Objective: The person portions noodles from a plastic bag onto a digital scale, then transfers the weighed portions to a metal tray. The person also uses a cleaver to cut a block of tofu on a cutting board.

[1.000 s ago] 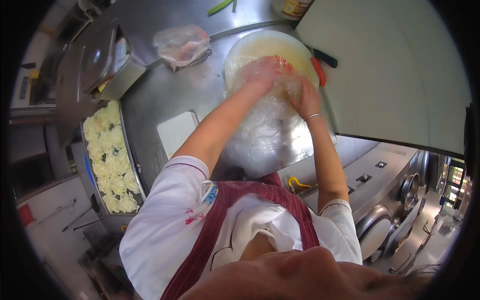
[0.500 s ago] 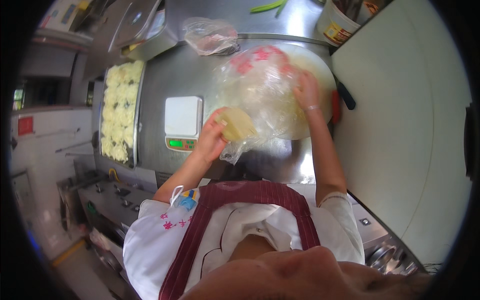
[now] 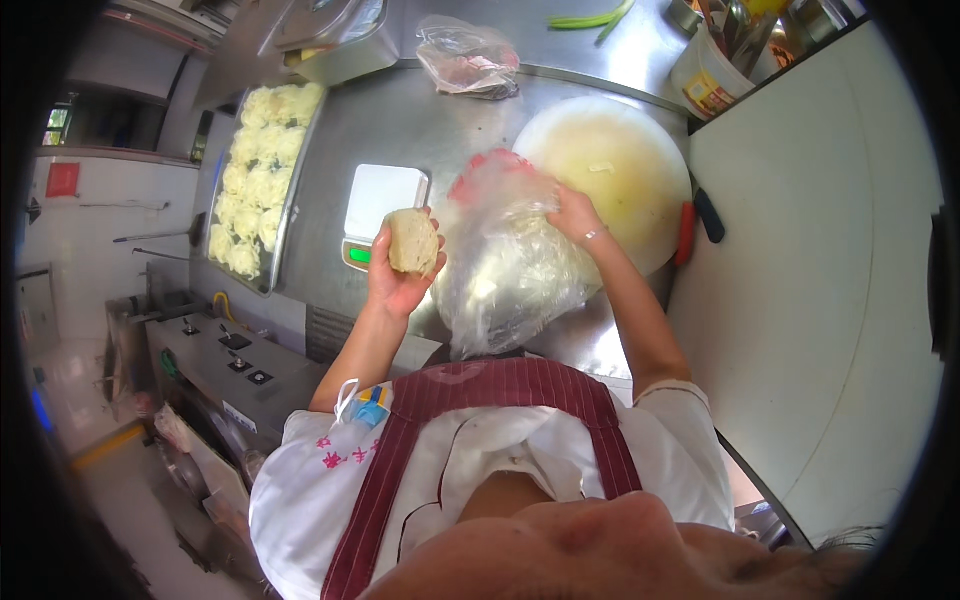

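Observation:
My left hand (image 3: 398, 268) is wrapped round a flat, roundish, pale tan piece (image 3: 413, 243), perhaps dough or a stack of wrappers; I cannot tell which. It is held up in front of a white kitchen scale (image 3: 385, 200) with a lit green display. My right hand (image 3: 575, 213) grips the upper edge of a clear plastic bag (image 3: 515, 285) with red print, which hangs over the counter's near side. Pale contents show dimly through the bag. Behind the right hand lies a large round cutting board (image 3: 610, 140) with a small pale scrap on it.
At left stands a metal tray (image 3: 275, 255) with rows of pale yellowish mounds. Farther back are a metal container (image 3: 350, 60), a crumpled plastic bag (image 3: 468, 60), green stalks (image 3: 590, 20) and a utensil bucket (image 3: 703, 75). Red (image 3: 686, 232) and black (image 3: 709, 215) handles lie beside the board.
My left hand has lifted the tan piece and tilted it away from the bag, toward the scale. The bag has been pulled nearer to me and off the board, uncovering it.

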